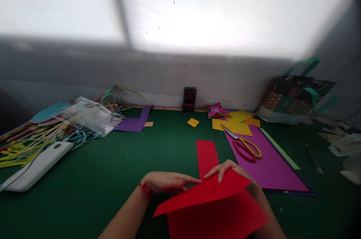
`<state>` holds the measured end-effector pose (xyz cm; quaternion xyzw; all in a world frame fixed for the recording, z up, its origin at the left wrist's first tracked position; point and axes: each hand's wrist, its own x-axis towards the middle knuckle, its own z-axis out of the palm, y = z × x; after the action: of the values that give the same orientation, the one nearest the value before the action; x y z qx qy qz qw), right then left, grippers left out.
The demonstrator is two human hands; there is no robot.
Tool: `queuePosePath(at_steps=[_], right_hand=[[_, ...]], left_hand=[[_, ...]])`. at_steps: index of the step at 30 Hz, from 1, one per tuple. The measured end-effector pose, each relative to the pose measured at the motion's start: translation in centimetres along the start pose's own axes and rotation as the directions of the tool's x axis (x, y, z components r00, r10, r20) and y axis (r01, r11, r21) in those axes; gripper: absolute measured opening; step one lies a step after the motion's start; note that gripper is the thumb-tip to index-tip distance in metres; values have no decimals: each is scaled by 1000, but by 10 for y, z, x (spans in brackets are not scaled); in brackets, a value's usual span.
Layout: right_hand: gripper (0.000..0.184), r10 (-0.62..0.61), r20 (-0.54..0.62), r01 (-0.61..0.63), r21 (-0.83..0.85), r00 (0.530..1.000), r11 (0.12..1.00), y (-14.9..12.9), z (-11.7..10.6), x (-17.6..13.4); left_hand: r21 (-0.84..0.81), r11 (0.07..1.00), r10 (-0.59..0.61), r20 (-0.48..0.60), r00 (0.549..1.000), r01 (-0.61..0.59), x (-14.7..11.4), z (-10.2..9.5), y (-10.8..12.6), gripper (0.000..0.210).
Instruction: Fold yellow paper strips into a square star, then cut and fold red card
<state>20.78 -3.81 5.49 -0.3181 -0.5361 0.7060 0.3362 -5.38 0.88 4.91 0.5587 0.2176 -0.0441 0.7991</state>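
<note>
A large sheet of red paper [207, 193] is bent over into two flaps, its fold facing away from me. My left hand [169, 182], with a red cord on the wrist, is at the fold; its index finger stretches along the edge and the other fingers are partly hidden behind the paper. My right hand [227, 169] grips the same fold farther right, fingers over the top and thumb out of sight. Just beyond the hands lies a red paper strip [207, 154]. Scissors [245, 146] with red and yellow handles rest slightly apart on purple paper [270, 167] to the right.
Yellow paper pieces [231, 127] and a folded paper star [216, 110] sit at the back right, near a bag [290, 99]. A small yellow square [193, 122] lies mid-table. Leftward are a white power strip [38, 165], plastic packet [90, 116], coloured strips and purple paper [132, 124].
</note>
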Motion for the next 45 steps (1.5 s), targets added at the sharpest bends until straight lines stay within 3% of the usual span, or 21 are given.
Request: queuePosePath(at_steps=[4, 6, 9, 12, 16, 19, 21, 26, 30, 34, 39, 45], right_hand=[[30, -2, -37, 4, 46, 999, 999, 5, 3, 0], [33, -6, -127, 19, 107, 992, 994, 9, 2, 2], [52, 9, -302, 76, 270, 953, 960, 19, -5, 9], [49, 13, -516, 189, 337, 857, 922, 23, -7, 19], [60, 10, -500, 187, 343, 866, 920, 19, 10, 34], [53, 6, -515, 158, 274, 857, 949, 18, 28, 44], [48, -3, -544, 148, 222, 839, 964, 21, 35, 50], [33, -97, -610, 137, 20, 787, 990, 27, 35, 52], [31, -116, -587, 145, 3, 801, 989, 25, 34, 48], [34, -101, -546, 144, 36, 831, 989, 21, 38, 46], [36, -93, -503, 134, 45, 859, 990, 17, 41, 45], [36, -65, -421, 96, 54, 905, 994, 14, 39, 41]], left_hand=[[-10, 1000, -3, 50, 999, 4, 9, 8, 0, 49], [-50, 999, 20, -31, 999, -22, 12, 9, 0, 47], [-100, 983, 134, -207, 969, -157, 16, 8, 1, 46], [-157, 918, 276, -404, 872, -364, 22, 7, 2, 48], [-130, 868, 281, -667, 690, -479, 32, 6, 2, 46], [-81, 860, 296, -724, 623, -504, 41, 8, -3, 48], [-72, 859, 301, -731, 612, -507, 47, 11, -7, 50], [-128, 866, 263, -705, 659, -483, 56, 15, -10, 52], [-107, 867, 251, -749, 613, -487, 52, 12, -7, 45], [-92, 863, 277, -736, 618, -497, 44, 9, -5, 41], [-63, 846, 318, -738, 595, -530, 44, 6, -6, 38], [-22, 876, 292, -772, 565, -482, 43, 7, -1, 42]])
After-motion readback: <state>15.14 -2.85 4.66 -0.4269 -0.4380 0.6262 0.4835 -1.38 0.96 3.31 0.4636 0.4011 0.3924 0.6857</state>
